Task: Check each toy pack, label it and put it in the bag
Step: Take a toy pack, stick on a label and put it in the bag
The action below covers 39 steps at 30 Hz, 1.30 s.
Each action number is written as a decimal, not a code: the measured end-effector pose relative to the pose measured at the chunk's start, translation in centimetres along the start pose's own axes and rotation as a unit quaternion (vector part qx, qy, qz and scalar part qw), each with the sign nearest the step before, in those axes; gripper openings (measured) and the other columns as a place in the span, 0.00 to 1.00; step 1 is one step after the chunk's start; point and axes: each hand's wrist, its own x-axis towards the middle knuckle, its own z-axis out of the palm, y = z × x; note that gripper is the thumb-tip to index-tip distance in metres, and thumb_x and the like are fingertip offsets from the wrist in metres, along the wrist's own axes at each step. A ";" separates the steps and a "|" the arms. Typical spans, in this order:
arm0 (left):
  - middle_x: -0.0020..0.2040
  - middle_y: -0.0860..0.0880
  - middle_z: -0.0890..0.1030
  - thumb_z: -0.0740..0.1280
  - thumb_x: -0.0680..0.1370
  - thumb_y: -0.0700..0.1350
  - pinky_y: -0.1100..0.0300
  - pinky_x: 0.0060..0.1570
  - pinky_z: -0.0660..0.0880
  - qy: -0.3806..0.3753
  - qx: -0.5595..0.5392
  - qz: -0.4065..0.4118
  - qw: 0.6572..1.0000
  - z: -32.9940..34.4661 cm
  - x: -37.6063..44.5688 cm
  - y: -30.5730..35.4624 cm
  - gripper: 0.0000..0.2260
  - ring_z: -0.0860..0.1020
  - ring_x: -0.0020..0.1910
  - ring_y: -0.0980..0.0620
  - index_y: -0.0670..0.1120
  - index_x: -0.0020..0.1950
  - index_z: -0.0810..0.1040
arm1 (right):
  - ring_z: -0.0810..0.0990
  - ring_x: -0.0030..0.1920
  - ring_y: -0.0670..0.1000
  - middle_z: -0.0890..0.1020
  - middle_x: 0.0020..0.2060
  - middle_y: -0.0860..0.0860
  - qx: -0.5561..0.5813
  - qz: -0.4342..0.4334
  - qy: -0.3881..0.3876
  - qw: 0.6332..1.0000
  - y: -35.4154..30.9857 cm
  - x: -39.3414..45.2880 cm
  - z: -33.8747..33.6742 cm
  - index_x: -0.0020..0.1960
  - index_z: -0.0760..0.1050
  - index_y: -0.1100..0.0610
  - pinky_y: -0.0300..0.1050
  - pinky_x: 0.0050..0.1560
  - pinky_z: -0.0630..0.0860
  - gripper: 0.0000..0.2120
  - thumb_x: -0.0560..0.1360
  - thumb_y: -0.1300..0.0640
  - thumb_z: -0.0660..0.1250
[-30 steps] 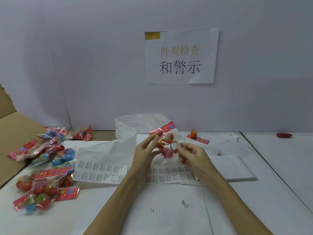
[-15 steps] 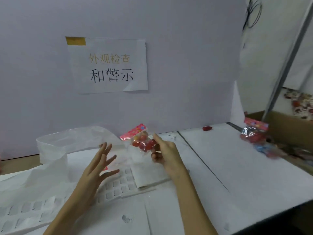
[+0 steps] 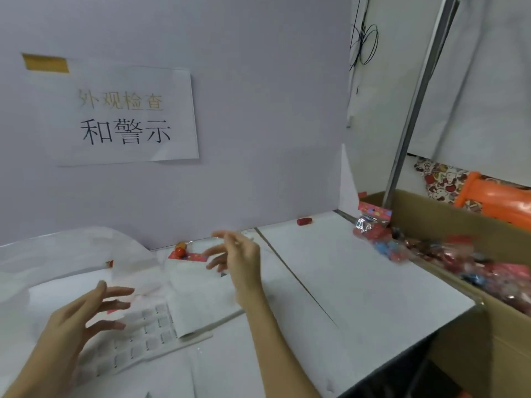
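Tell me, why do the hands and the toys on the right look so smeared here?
Head view: motion blur smears the right hand, the left hand and the toy packs at the cardboard box; the wall sign reads slightly soft; wide-angle distortion tilts the metal pole; lighting is flat, shadows faint.

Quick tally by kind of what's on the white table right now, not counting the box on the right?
Hands, both holding nothing: 2, left hand and right hand
Toy packs lying on the table: 1, toy pack
Label sheets: 1, label sheet
Small red pieces: 1, red piece
Total: 5
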 end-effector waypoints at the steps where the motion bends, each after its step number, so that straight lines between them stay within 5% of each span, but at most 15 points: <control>1: 0.56 0.46 0.86 0.67 0.76 0.69 0.44 0.45 0.82 0.013 0.011 0.000 1.000 -0.1 -0.3 0.6 0.26 0.84 0.53 0.44 0.47 0.54 0.88 | 0.81 0.27 0.51 0.87 0.37 0.59 -0.049 0.003 -0.042 0.998 0.4 -0.6 1.0 0.53 0.81 0.57 0.38 0.27 0.71 0.13 0.86 0.56 0.58; 9: 0.46 0.51 0.86 0.65 0.84 0.48 0.54 0.38 0.81 0.131 0.175 0.080 0.973 0.8 -2.1 2.6 0.10 0.83 0.44 0.51 0.46 0.49 0.85 | 0.82 0.32 0.43 0.85 0.34 0.50 -0.349 -0.046 -0.264 0.898 3.7 -4.4 6.7 0.55 0.81 0.48 0.45 0.42 0.83 0.10 0.85 0.55 0.61; 14: 0.54 0.51 0.80 0.67 0.83 0.39 0.62 0.46 0.77 0.227 0.365 0.219 0.876 -0.1 -2.1 2.2 0.08 0.78 0.47 0.55 0.45 0.62 0.79 | 0.84 0.38 0.43 0.83 0.39 0.41 -0.426 -0.095 -0.290 0.852 5.2 -4.1 9.5 0.60 0.79 0.44 0.33 0.42 0.80 0.08 0.85 0.52 0.62; 18: 0.61 0.47 0.77 0.68 0.82 0.39 0.58 0.58 0.75 0.345 0.451 0.265 0.779 -1.8 -1.7 2.5 0.13 0.75 0.58 0.49 0.45 0.66 0.77 | 0.83 0.38 0.46 0.82 0.38 0.41 -0.490 -0.085 -0.326 0.804 6.2 -3.1 10.6 0.63 0.76 0.42 0.39 0.42 0.81 0.09 0.85 0.49 0.61; 23: 0.71 0.42 0.72 0.67 0.83 0.46 0.53 0.69 0.64 0.499 0.432 0.101 0.745 -7.2 -0.2 4.5 0.13 0.68 0.69 0.44 0.45 0.67 0.77 | 0.79 0.37 0.41 0.79 0.37 0.38 -0.513 -0.117 -0.300 0.796 6.8 -3.5 10.3 0.61 0.77 0.42 0.33 0.35 0.69 0.09 0.85 0.49 0.61; 29: 0.83 0.35 0.53 0.49 0.88 0.57 0.41 0.81 0.51 0.286 0.541 -0.242 0.753 -16.6 2.9 5.9 0.27 0.52 0.82 0.35 0.40 0.76 0.73 | 0.78 0.40 0.41 0.79 0.39 0.38 -0.516 -0.110 -0.301 0.795 6.7 -3.6 10.5 0.60 0.77 0.41 0.34 0.37 0.70 0.08 0.84 0.49 0.61; 34: 0.84 0.36 0.40 0.48 0.88 0.59 0.39 0.80 0.43 0.209 0.590 -0.322 0.710 -20.9 4.5 4.4 0.26 0.40 0.82 0.32 0.48 0.81 0.67 | 0.77 0.40 0.40 0.79 0.39 0.38 -0.519 -0.109 -0.303 0.792 6.6 -3.5 10.6 0.59 0.75 0.39 0.33 0.37 0.68 0.07 0.85 0.48 0.61; 39: 0.85 0.40 0.45 0.46 0.87 0.59 0.39 0.80 0.45 0.179 0.610 -0.355 0.685 -21.6 5.5 2.5 0.29 0.42 0.82 0.31 0.44 0.82 0.65 | 0.78 0.38 0.40 0.78 0.37 0.39 -0.531 -0.114 -0.301 0.783 6.6 -3.5 10.8 0.57 0.73 0.39 0.33 0.33 0.67 0.06 0.85 0.49 0.60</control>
